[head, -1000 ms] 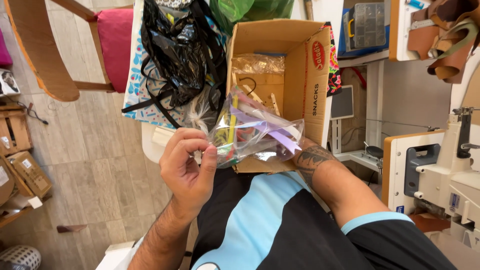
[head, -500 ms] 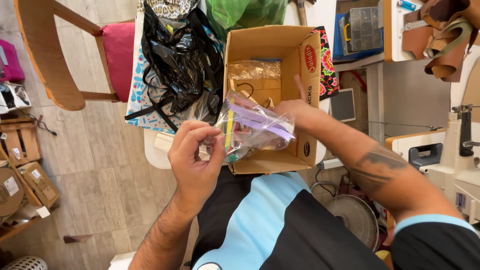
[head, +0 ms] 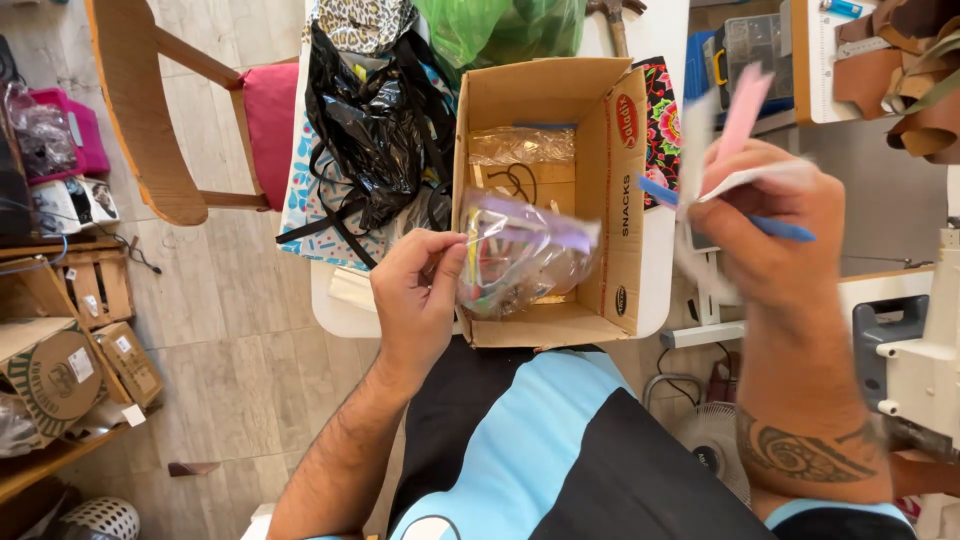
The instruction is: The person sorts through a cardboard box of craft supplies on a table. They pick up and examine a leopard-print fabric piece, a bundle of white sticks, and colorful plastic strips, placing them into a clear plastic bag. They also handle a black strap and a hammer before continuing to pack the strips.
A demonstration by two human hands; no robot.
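Because the left hand [head: 415, 290] pinched only one edge of the crinkled clear plastic bag of coloured strips [head: 520, 255] above the open brown cardboard box [head: 610, 180], it looked liable to spill, while the right hand [head: 770, 215] (blurred) clutched pink, blue and white strips [head: 742, 110].

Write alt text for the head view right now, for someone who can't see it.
The left hand holds a clear plastic bag of colourful strips over an open brown cardboard box. The right hand, raised and blurred, grips pink, white and blue strips. A black plastic bag lies left of the box.
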